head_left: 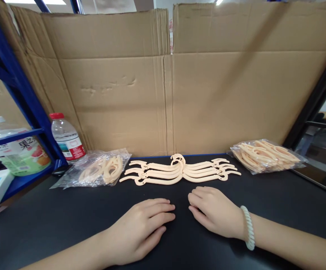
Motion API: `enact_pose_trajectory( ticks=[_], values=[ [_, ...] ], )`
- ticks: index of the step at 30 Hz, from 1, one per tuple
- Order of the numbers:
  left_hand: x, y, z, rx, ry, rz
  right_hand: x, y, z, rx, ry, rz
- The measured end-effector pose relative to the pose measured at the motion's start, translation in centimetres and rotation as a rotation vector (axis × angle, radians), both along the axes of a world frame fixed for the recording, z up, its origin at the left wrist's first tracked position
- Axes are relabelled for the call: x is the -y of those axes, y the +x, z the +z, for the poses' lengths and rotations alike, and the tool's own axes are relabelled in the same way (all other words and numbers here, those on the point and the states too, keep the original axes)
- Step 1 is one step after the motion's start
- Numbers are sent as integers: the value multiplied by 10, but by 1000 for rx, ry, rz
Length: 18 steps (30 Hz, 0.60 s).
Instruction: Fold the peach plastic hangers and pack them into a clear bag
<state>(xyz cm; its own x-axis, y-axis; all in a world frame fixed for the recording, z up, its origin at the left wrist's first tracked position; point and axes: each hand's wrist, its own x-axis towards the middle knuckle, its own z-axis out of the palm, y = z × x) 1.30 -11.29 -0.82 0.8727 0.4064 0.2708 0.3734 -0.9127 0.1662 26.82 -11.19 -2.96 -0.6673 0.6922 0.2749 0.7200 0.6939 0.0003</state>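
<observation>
My left hand (142,228) lies palm down on the black table (53,221), fingers loosely together and holding nothing. My right hand (215,213) rests palm down beside it, also with nothing in it; a pale beaded bracelet (248,228) circles its wrist. The fingertips of the two hands are a small gap apart. Just beyond them lies a fanned stack of several peach plastic hangers (180,171), hooks overlapping in the middle. Neither hand touches the hangers.
A clear bag of hangers (98,171) lies to the left, another bag of hangers (265,154) at the right. A water bottle (66,138) stands by a blue shelf frame (17,86). Cardboard sheets (165,82) wall off the back. A dark tray (319,176) sits far right.
</observation>
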Motion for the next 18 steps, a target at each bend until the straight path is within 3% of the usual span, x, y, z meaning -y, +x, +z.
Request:
enact_pose_trajectory(
  ticks=[6, 12, 18],
  values=[
    [0, -1, 0, -16, 14, -11, -1, 1, 1, -13, -34, 12],
    [9, -1, 4, -25, 71, -274, -2, 0, 1, -27, -32, 24],
    [10, 0, 9, -69, -6, -277, -1, 0, 1, -43, -45, 26]
  ],
)
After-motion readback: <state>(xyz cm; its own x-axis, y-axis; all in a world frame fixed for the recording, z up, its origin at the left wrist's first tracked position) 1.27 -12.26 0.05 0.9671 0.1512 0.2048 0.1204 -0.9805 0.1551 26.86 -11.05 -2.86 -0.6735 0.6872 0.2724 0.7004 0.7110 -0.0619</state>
